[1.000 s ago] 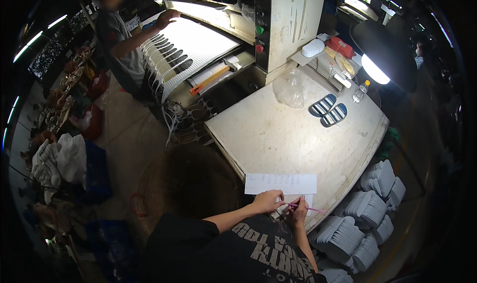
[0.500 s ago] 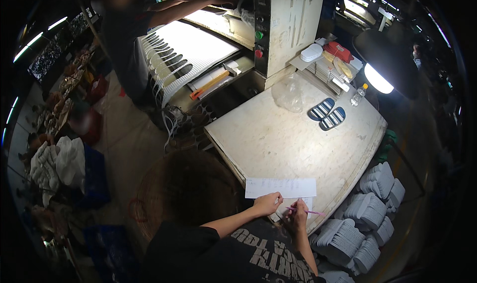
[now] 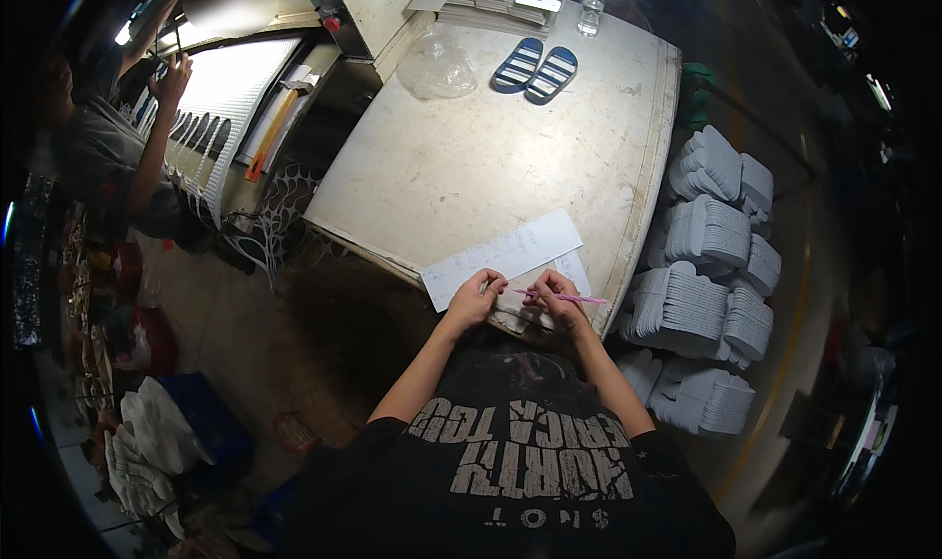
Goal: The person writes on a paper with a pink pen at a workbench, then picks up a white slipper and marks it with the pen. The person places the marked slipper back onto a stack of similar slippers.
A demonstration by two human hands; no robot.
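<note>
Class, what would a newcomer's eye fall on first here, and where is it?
Two striped sandals stand out towards the far side of the brightly lit pale table, left of a bottle. At its near edge, the right hand holds a pink pen. Grey stacks of soles lie right of the table.

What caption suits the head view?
Right hand holds a pen, left hand by the paper, sandals farther back on the table.

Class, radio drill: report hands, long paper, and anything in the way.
Right hand grips pink pen. Left hand at lower edge of long paper. Paper on table; striped sandals farther back, out of the way.
</note>
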